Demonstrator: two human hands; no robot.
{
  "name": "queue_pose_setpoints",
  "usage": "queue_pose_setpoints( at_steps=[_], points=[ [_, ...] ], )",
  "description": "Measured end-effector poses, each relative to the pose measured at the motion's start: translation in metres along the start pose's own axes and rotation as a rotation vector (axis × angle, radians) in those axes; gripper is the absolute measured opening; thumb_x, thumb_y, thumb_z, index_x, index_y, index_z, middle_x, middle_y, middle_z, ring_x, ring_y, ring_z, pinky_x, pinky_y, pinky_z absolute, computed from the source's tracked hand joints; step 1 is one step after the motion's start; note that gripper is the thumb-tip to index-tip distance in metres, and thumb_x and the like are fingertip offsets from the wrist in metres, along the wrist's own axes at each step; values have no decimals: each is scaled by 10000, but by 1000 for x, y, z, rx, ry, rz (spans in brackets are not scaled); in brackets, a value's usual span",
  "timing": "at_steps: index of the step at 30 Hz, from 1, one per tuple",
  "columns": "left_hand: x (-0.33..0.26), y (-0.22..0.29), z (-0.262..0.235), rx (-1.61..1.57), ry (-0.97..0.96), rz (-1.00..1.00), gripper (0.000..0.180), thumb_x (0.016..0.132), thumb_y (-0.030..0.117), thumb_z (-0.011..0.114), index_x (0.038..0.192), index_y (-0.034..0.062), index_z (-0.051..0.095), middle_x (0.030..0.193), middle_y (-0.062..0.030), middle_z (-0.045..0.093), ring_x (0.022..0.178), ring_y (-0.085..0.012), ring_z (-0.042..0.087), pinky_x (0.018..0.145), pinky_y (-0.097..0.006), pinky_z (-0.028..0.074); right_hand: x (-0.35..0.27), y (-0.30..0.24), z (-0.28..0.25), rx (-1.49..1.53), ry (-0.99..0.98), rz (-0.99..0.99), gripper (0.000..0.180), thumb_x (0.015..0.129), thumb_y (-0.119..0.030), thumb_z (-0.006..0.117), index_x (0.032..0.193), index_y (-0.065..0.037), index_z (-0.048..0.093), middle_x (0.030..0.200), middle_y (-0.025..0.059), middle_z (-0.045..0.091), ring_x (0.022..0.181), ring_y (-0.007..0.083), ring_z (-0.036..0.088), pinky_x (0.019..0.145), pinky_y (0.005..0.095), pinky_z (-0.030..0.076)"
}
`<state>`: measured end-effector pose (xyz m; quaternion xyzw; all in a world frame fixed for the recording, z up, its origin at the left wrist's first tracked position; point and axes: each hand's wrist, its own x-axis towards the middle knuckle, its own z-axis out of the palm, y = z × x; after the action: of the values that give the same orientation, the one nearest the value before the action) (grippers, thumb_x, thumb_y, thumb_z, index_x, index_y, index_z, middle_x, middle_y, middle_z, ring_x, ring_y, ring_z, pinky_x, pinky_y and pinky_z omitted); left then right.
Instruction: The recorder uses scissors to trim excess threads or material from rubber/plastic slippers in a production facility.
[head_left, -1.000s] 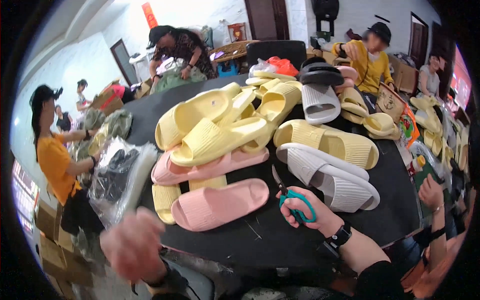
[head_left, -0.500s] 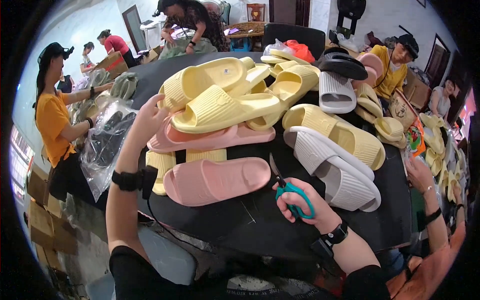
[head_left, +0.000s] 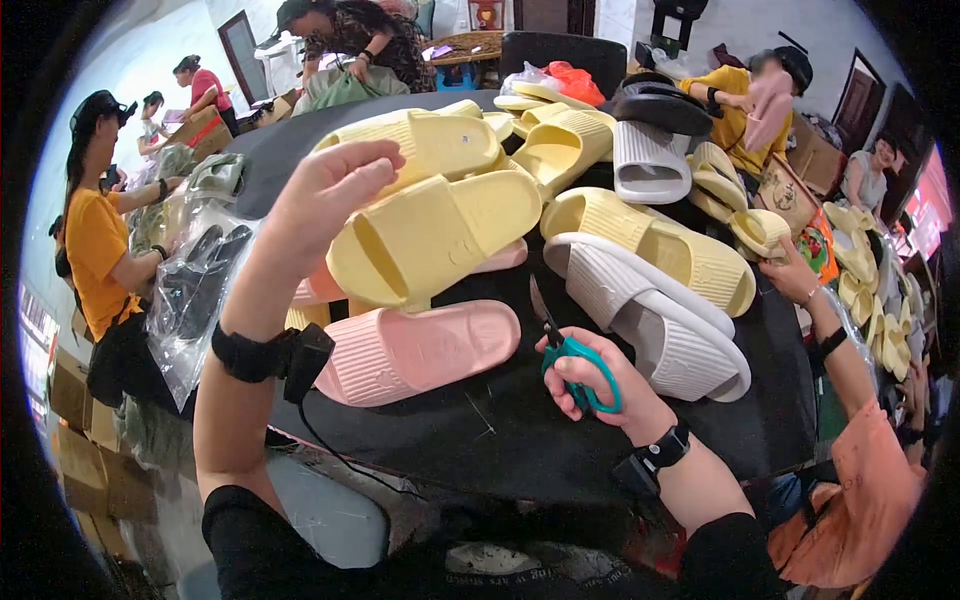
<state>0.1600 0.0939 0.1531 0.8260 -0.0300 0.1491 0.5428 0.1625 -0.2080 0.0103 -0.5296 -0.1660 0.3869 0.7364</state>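
Left hand [head_left: 335, 195] at tilted yellow slipper [head_left: 430, 240], near left; fingers curled, grip can't tell. Right hand [head_left: 605, 385] closed round teal-handled scissors [head_left: 562, 352]. Work looks unfinished: pink slipper [head_left: 425, 350], grey slippers [head_left: 690, 355] lying loose.

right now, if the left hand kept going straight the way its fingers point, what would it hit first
The left hand would probably meet the yellow slipper just to its upper right; depth is unclear, so it might pass above.

The right fingers [head_left: 590, 374] hold teal-handled scissors [head_left: 552, 334] near a pink slipper [head_left: 442, 345].
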Motion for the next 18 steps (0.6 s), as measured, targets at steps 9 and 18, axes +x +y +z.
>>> queue_pose_setpoints(
  at_steps=[9, 18],
  points=[
    [-57, 48, 25, 43, -112, 127, 404, 908, 175, 480, 1230, -63, 529, 1120, -104, 605, 973, -132, 555, 862, -251, 440, -7, -6, 2, 54, 36, -176, 428, 849, -290, 607, 1167, -44, 461, 730, 74, 534, 547, 139, 513, 452, 253, 408],
    [-111, 15, 25, 230, -84, -10, 371, 892, 76, 494, 1254, 9, 540, 1028, -43, 580, 924, -83, 523, 838, -210, 407, -12, 0, 11, 33, -213, -226, 438, 831, -173, 601, 1219, -36, 449, 915, 94, 595, 749, 143, 583, 637, 281, 491]
  ],
)
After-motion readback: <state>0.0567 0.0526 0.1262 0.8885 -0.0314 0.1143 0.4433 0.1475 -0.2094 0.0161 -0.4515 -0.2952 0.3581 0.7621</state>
